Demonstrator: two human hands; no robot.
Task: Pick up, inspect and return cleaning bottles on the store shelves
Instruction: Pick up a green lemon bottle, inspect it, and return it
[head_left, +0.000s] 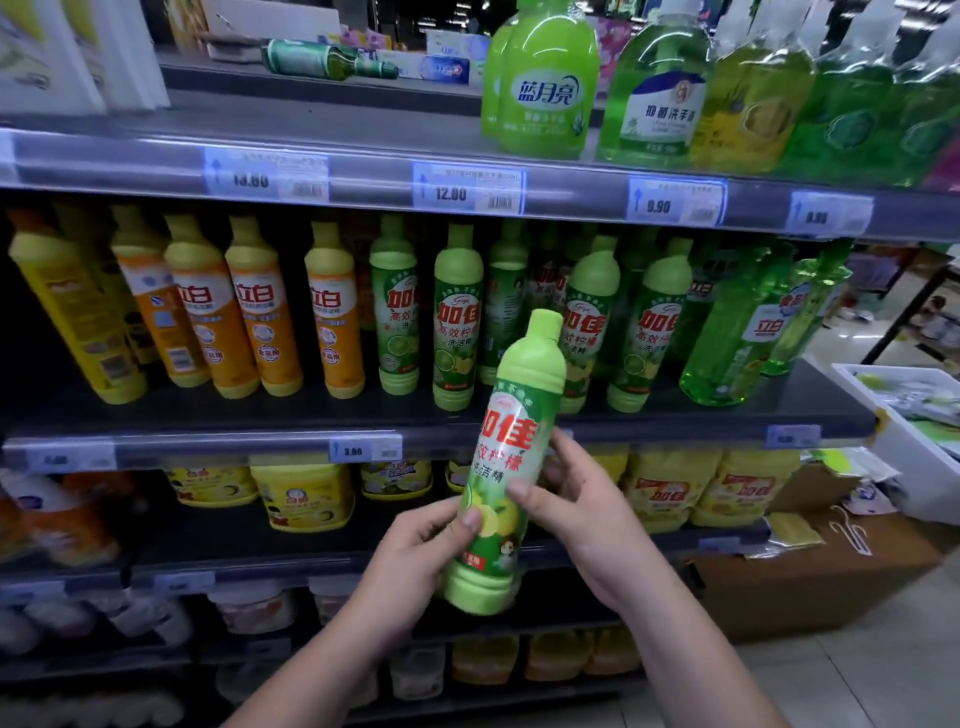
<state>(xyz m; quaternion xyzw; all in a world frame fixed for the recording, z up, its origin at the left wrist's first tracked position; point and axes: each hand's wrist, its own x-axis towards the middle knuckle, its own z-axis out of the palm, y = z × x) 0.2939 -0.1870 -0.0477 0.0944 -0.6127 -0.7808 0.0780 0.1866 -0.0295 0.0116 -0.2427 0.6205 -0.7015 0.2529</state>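
Left hand (415, 551) pinches the green bottle (511, 415) low on its label (506, 441), while the right hand (576, 512) curls around its middle; it leans between them, cap (543, 325) up. That label looks glossy, so a loose hold may let it slip. Returning it, the base (478, 592) could knock the standing bottles (457, 322) beyond the hands.

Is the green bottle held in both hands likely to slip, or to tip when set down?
Tall and narrow, the green bottle probably tips easily. Its glossy label may be slippery; the left hand and right hand grip it.
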